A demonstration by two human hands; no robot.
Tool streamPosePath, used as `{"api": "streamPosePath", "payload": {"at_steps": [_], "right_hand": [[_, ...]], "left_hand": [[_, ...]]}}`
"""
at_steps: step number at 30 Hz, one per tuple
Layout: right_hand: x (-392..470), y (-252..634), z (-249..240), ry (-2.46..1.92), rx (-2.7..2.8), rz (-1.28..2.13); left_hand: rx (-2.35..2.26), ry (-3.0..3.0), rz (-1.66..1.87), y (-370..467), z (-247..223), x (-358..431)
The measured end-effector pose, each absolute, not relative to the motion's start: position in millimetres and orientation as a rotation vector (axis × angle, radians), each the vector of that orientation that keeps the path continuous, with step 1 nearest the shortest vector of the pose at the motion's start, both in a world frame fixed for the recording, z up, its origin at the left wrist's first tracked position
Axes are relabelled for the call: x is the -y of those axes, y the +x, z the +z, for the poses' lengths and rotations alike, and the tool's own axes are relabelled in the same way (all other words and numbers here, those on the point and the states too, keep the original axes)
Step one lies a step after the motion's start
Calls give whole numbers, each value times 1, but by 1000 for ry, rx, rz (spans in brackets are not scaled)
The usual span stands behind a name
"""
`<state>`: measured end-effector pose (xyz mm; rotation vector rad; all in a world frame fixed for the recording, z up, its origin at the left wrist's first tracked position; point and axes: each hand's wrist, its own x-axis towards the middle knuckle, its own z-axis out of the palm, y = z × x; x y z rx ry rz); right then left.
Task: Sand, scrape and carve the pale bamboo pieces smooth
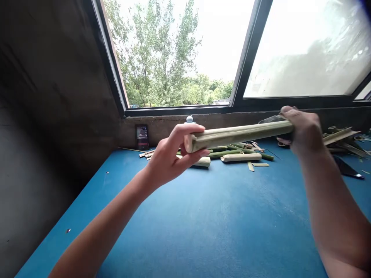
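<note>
A long pale green bamboo tube (240, 136) is held nearly level above the blue table, its right end a little higher. My left hand (176, 152) grips its left end, thumb below and fingers above, with the cut end face showing. At the other end my right hand (303, 127) is closed around the tube; it is blurred and its fingertips are hidden. Behind the tube, on the table, lie a short pale bamboo piece (203, 162), a pale half piece (242, 157) and thin green sticks.
The blue table (203, 224) runs up to the wall below a window. A phone (142, 136) leans on the wall at the back left. Bamboo scraps (340, 137) are piled at the right, near a dark blade-like object (349, 168). Small flat strips (260, 165) lie behind the middle.
</note>
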<state>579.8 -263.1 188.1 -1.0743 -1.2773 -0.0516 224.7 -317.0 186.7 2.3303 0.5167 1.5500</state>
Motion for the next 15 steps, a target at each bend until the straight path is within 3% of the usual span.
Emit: {"api": "streamPosePath", "payload": {"at_steps": [4,8,10,12,15], "right_hand": [[258,561,177,-921,1187,-171],[269,555,179,-726,1087,-622],[273,555,183,-685,1067,-710],[271,555,186,-730,1075,-631],[260,558,185,-966,1233,-175]], "left_hand": [[-806,1848,1539,220,187,305],[-1040,1528,897,206,189,281],[-1029,1481,763,202,188,274],[-961,1522,858,202,187,273],[-818,1794,1101,204,190,283]]}}
